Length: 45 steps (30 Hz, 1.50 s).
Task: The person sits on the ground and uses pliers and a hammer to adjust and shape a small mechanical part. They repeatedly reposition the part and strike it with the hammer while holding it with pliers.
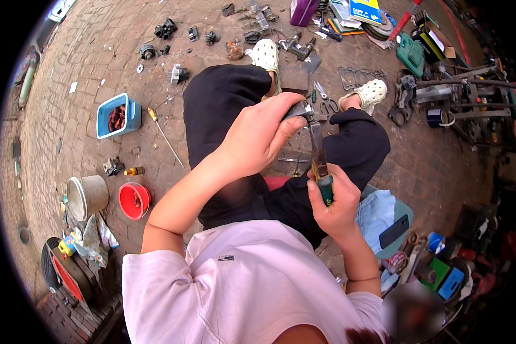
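In front of my lap my left hand (pixel 251 137) is closed around a dark metal part (pixel 296 111), thumb and fingers pressing on its sides. My right hand (pixel 339 200) grips a tool with a green handle (pixel 325 188) and a flat, dark metal blade (pixel 317 146). The blade's far end meets the metal part beside my left thumb; the exact contact is too small to tell. On the ground beyond lie scissors (pixel 325 98) and a small green-handled tool (pixel 313 96).
To the left stand a blue tub (pixel 133 117), a red bucket (pixel 135 200) and a whitish bucket (pixel 94 195), near a yellow-handled screwdriver (pixel 165 136). Metal parts (pixel 166 28) are scattered ahead. A phone (pixel 394 230) lies on blue cloth at right, and tools (pixel 404 97) crowd the right side.
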{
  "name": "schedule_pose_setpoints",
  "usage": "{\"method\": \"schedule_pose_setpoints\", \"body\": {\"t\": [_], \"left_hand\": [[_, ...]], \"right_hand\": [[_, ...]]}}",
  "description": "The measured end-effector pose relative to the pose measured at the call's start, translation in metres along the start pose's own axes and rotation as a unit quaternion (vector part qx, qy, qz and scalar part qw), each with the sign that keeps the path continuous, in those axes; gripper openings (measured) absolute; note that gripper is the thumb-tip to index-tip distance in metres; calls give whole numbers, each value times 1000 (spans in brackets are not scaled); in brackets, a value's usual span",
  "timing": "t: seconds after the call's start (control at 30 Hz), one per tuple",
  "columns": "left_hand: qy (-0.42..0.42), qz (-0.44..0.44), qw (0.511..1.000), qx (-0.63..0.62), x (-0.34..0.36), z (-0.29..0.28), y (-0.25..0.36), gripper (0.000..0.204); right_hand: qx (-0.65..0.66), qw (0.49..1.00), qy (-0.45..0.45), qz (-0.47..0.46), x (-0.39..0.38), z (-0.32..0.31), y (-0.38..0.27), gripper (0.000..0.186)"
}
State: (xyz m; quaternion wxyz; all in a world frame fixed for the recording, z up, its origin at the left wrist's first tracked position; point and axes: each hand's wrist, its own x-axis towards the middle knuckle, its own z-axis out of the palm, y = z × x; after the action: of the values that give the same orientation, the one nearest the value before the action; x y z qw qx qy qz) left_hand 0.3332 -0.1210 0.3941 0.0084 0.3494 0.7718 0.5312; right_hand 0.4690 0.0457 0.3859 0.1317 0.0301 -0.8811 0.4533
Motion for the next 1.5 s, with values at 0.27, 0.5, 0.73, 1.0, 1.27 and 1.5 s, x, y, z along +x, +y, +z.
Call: {"method": "schedule_pose_setpoints", "body": {"t": [0.27, 0.5, 0.73, 1.0, 1.27, 1.5], "left_hand": [[-37, -80, 995, -56, 0, -4, 16, 27], [43, -19, 998, 29, 2, 10, 14, 31], [71, -33, 997, 10, 4, 20, 12, 32], [61, -56, 996, -37, 7, 21, 7, 27], [47, -162, 950, -262, 5, 28, -8, 36], [-11, -231, 938, -258, 14, 27, -2, 47]], "right_hand": [[-9, 1000, 7, -16, -1, 0, 9, 13], [71, 997, -20, 38, 3, -4, 2, 17], [53, 997, -21, 57, 4, -5, -2, 24], [52, 997, -35, 50, 9, -10, 7, 23], [-46, 999, 10, 11, 13, -4, 8, 19], [-63, 998, 12, 16, 13, 0, 10, 17]]}}
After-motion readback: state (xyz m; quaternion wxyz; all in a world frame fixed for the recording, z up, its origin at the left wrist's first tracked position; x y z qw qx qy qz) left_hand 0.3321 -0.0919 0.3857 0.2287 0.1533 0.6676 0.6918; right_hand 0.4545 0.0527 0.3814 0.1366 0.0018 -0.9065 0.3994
